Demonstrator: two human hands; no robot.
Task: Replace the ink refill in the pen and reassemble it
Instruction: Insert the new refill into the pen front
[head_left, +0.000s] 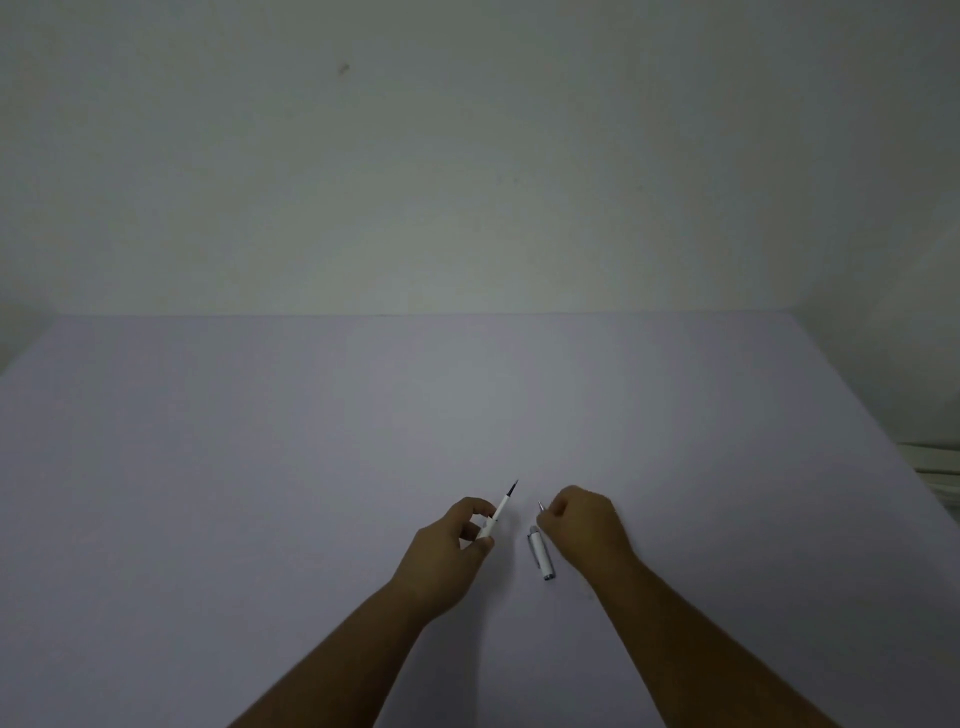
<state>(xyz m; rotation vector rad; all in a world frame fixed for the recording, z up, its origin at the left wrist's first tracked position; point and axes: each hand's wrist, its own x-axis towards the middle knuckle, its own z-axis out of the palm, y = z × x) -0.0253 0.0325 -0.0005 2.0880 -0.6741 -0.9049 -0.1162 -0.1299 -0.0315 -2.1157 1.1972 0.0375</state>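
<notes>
My left hand (457, 540) grips a white pen barrel (491, 522) with a thin ink refill (511, 489) sticking out of its far end, dark tip pointing up and away. My right hand (584, 525) is closed around a small part whose metal tip (541, 506) peeks out at the fingers; the rest of it is hidden. A white pen cap (541, 553) with a silver end lies on the table between the two hands, close to my right hand.
A pale lilac table (311, 441) runs to a plain wall (467, 156) at the back. Some white objects (935, 467) sit beyond the table's right edge.
</notes>
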